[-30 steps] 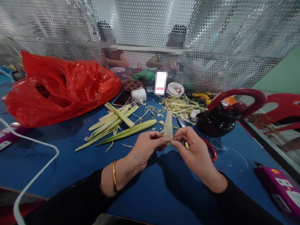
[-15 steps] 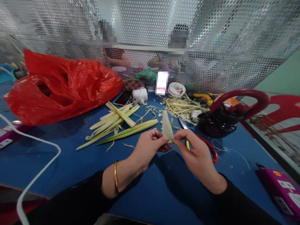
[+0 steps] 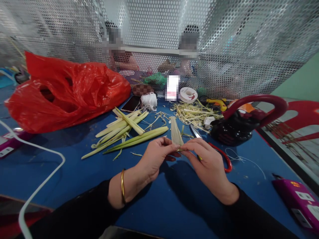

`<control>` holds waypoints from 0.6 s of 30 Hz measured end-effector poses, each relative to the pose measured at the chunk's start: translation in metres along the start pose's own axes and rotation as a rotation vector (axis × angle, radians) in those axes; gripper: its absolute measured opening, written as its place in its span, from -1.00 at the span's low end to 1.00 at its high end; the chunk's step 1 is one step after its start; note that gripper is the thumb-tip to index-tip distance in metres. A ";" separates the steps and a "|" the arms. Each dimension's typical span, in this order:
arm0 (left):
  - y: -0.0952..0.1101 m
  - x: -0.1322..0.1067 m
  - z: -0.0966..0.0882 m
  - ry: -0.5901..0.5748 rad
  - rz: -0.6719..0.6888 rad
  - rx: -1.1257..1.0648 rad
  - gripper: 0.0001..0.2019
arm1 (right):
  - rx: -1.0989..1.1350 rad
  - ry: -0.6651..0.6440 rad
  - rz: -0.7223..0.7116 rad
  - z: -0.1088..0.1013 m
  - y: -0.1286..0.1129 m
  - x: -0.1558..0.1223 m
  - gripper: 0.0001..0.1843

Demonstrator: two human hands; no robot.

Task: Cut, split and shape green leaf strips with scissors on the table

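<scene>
Between my two hands stands a pale, flat leaf strip, its wider end upright and its lower end in my fingers. My left hand pinches the lower end between thumb and fingers. From the other side my right hand pinches the same end, fingertips close to the left thumb. Left of my hands lies a pile of pale green leaf stalks. Scissors with red and yellow handles lie partly hidden behind my right hand, blades pointing away.
A red plastic bag fills the left back. A white string ball, a phone, a tape spool and shredded trimmings lie behind. A black pot with a red handle and a purple power strip stand at right.
The leaf strip has tipped slightly left and shows more of its flat face. My right fingers have shifted a little left, closer to my left thumb.
</scene>
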State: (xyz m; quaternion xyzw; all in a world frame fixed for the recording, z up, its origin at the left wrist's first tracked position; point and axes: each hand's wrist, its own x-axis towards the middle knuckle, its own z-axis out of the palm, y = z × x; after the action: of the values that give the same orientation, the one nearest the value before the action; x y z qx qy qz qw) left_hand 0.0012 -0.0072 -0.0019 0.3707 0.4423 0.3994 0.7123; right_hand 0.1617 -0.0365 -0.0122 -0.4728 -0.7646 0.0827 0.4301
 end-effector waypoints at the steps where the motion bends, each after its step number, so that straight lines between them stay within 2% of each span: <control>1: 0.000 0.000 0.000 -0.001 0.010 -0.002 -0.73 | 0.009 0.003 0.006 0.000 0.000 0.000 -0.85; 13: -0.002 0.000 0.002 0.010 0.151 0.045 -0.74 | 0.197 0.000 0.183 -0.001 -0.001 0.001 -0.88; 18: -0.001 -0.001 0.004 0.000 0.160 0.055 -0.76 | 0.221 0.031 0.296 0.001 -0.003 0.001 -0.90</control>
State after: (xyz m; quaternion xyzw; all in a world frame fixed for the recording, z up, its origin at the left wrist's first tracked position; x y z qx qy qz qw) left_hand 0.0043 -0.0091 -0.0011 0.4242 0.4219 0.4429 0.6677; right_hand 0.1588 -0.0371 -0.0105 -0.5314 -0.6661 0.2212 0.4743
